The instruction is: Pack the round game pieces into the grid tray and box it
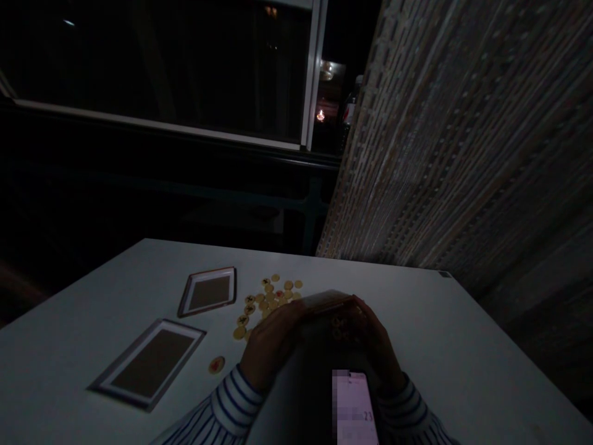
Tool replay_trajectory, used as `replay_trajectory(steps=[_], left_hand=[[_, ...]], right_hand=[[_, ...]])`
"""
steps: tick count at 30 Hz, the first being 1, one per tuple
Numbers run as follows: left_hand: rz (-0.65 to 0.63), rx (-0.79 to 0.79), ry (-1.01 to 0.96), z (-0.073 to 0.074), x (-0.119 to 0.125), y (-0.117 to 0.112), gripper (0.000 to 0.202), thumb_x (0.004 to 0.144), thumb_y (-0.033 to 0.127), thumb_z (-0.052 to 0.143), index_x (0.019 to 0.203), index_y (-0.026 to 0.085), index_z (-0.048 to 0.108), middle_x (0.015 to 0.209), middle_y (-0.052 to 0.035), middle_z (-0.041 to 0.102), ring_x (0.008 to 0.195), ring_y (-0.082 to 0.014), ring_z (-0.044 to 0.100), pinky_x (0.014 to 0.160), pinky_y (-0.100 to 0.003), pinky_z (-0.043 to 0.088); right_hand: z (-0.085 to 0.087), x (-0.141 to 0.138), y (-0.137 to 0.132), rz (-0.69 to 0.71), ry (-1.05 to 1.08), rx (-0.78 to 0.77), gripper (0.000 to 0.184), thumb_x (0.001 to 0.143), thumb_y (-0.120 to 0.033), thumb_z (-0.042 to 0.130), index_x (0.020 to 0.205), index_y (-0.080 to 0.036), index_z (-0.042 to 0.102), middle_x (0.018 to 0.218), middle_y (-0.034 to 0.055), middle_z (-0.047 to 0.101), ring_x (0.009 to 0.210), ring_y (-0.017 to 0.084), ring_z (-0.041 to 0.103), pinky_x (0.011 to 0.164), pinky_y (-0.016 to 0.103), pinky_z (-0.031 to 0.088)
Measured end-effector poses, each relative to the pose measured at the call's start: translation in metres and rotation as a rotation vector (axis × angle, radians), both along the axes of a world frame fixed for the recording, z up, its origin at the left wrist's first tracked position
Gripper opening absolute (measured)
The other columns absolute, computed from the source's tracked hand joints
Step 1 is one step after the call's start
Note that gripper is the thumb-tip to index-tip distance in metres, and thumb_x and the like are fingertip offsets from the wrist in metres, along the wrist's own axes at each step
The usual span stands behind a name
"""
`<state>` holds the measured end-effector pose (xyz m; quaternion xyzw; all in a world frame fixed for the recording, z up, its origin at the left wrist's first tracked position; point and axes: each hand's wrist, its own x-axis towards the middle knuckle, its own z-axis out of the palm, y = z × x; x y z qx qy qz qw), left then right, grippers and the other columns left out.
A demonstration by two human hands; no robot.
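Note:
My left hand (270, 341) and my right hand (377, 343) are raised together over a white table (463, 346), both closed on a deck of cards (325, 301) held between them by its ends. Both wrists wear striped sleeves. Just beyond my left hand lies a scatter of several gold chips (267, 298), and one chip (216, 364) lies alone nearer to me. The light is very dim.
Two face-down cards with pale borders lie left on the table, one far (208, 291), one near (149, 362). A lit phone screen (354, 408) shows below my hands. A woven blind (463, 136) hangs at the right, a dark window (162, 68) behind.

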<state>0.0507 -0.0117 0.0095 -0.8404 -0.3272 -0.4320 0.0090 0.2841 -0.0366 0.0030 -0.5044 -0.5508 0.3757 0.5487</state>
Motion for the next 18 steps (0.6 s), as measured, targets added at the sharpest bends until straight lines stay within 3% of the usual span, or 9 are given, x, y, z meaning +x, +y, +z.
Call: replay_trajectory(steps=[4,10,18], left_hand=[[-0.019,0.032,0.04,-0.002,0.003,-0.001,0.047,0.08,0.015,0.049,0.126,0.022,0.04,0.115,-0.0072,0.06,0.109,-0.0184,0.054,0.091,-0.033,0.046],[0.037,0.085,0.085,-0.012,0.006,0.0,0.044,0.081,0.015,0.048,0.124,0.022,0.043,0.114,-0.0067,0.061,0.108,-0.0185,0.055,0.091,-0.034,0.047],[0.032,0.11,0.126,-0.011,0.006,-0.003,0.036,0.086,0.02,0.041,0.121,0.022,0.05,0.11,-0.0064,0.063,0.106,-0.0196,0.056,0.085,-0.032,0.05]], right_hand=[[-0.001,0.001,0.001,-0.008,-0.029,0.017,0.051,0.075,-0.044,0.058,0.123,-0.025,0.05,0.127,0.0039,0.052,0.12,0.022,0.044,0.099,0.037,0.039],[-0.002,0.002,0.001,0.001,-0.027,0.001,0.054,0.076,-0.045,0.056,0.125,-0.024,0.048,0.127,0.0052,0.051,0.119,0.022,0.044,0.098,0.037,0.039],[-0.009,0.009,0.002,0.0,-0.01,-0.017,0.058,0.072,-0.044,0.061,0.124,-0.023,0.049,0.129,0.006,0.049,0.121,0.024,0.042,0.101,0.039,0.036]])
